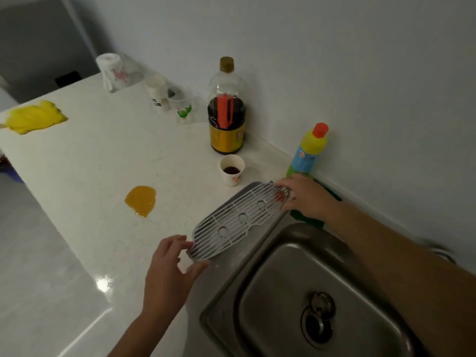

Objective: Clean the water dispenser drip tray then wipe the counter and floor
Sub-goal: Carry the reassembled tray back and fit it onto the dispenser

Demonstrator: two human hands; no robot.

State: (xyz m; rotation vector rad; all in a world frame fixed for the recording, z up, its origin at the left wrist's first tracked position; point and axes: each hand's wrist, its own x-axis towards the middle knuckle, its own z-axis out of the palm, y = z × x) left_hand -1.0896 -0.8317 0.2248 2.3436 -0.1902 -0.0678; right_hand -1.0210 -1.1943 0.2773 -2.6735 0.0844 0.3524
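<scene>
Grey slotted plastic drip tray point(238, 220), with three round holes along its middle, lies at the counter's edge beside the stainless steel sink point(296, 292), its long side just at the sink's rim. Both hands pinch its ends: the left hand point(170, 274) has fingers on top and thumb under the near end, and the right hand point(305, 195) grips the far end, where something red shows through the slots. Just beyond it stands a small white paper cup point(231, 170) holding dark liquid, then a tall soy sauce bottle point(226, 109) and a yellow detergent bottle with an orange cap point(310, 150) against the wall. An orange puddle point(141, 200) sits on the white speckled counter point(77, 176); a crumpled yellow cloth point(33, 117) lies near the far left corner. Swinging the tray's far end could tip the cup, and tilting the tray could spill any water in it onto the counter.
</scene>
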